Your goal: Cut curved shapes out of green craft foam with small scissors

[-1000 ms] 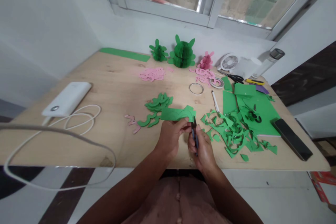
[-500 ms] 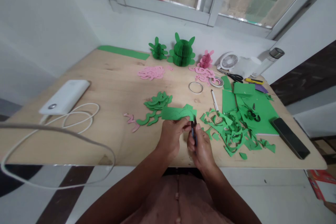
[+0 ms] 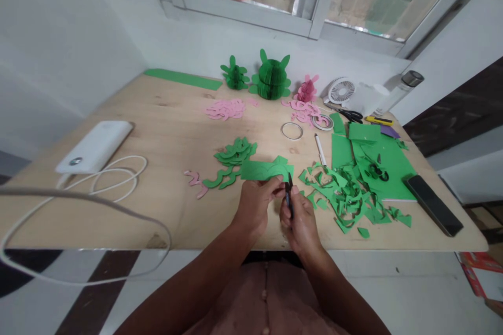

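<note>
A strip of green paper [image 3: 259,169] with a curved outline on it is pinched in my left hand [image 3: 254,201]. My right hand [image 3: 301,215] is closed around scissors [image 3: 290,198], whose blades meet the paper's right end. To the left of the paper lies a pile of green paper cutouts [image 3: 236,152], with two wavy green pieces below it. Pink curved cutouts [image 3: 196,183] lie further left. Green paper scraps [image 3: 348,196] are heaped to the right of my right hand.
A power bank [image 3: 96,145] and its white cable lie at left. Green paper figures [image 3: 271,78] and a pink one [image 3: 306,89] stand at the back, near a small fan [image 3: 341,91]. A phone [image 3: 433,204], a white pen [image 3: 320,149] and more scissors [image 3: 351,114] are at right.
The scissor blades look more closed on the paper than before. Both hands stay in nearly the same place, and the whole view has shifted slightly.
</note>
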`<state>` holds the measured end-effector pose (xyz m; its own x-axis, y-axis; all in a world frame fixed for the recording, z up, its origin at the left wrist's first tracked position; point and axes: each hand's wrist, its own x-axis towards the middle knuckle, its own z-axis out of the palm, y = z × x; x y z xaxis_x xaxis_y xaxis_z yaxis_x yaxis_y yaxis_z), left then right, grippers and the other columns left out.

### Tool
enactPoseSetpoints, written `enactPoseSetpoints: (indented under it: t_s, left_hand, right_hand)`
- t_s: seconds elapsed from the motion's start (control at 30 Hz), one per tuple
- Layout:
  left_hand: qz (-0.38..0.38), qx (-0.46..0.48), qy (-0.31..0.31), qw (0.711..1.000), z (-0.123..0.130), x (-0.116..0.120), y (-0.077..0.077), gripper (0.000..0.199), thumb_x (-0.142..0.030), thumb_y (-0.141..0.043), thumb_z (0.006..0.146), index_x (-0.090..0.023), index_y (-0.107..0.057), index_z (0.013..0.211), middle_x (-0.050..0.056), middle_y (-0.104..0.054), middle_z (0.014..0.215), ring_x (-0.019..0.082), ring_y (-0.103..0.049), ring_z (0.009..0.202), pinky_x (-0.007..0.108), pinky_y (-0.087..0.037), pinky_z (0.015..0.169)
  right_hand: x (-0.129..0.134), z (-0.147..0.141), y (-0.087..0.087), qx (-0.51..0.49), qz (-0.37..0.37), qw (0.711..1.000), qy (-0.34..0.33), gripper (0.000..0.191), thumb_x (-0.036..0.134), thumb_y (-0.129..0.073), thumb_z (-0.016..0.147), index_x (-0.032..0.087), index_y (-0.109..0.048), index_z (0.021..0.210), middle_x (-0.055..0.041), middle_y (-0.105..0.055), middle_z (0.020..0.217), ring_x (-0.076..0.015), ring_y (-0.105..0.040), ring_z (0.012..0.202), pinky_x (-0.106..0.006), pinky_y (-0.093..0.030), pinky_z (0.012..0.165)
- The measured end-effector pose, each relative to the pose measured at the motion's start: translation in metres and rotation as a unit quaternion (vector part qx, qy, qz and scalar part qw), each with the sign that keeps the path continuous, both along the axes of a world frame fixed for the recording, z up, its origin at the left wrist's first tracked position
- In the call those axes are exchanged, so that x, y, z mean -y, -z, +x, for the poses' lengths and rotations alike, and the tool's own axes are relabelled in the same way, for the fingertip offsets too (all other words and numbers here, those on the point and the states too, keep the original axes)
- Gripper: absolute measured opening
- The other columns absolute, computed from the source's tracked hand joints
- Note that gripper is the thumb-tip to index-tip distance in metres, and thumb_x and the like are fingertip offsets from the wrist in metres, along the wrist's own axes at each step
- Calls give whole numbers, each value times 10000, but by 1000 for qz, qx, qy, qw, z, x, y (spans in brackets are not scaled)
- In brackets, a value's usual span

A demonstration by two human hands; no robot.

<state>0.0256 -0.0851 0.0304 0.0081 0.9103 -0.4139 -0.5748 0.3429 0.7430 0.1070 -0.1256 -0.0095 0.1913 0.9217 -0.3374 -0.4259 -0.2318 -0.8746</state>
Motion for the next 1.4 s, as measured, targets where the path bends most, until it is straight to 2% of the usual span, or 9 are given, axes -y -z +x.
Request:
enactPoseSetpoints:
  t_s: [0.83,1.4]
  left_hand:
    - [-11,2,8,1000,-1,1,0,139,-187,-751,529,-144,-652,616,7,-653,581,150,-616,574,290,-495,618]
    - [-5,2,17,1000,-2,2,0,129,-179,-747,553,-142,-662,643,15,-660,628,145,-608,602,275,-486,612]
  right_hand:
    - [0,-2,-2,23,-3,1000,8,521,637,-583,745,201,-407,522,87,-311,402,-52,-200,349,-214,-128,342]
    - [3,-2,1,51,1,999,9,541,646,-549,769,204,-394,498,85,-298,389,-54,-206,332,-218,-127,335]
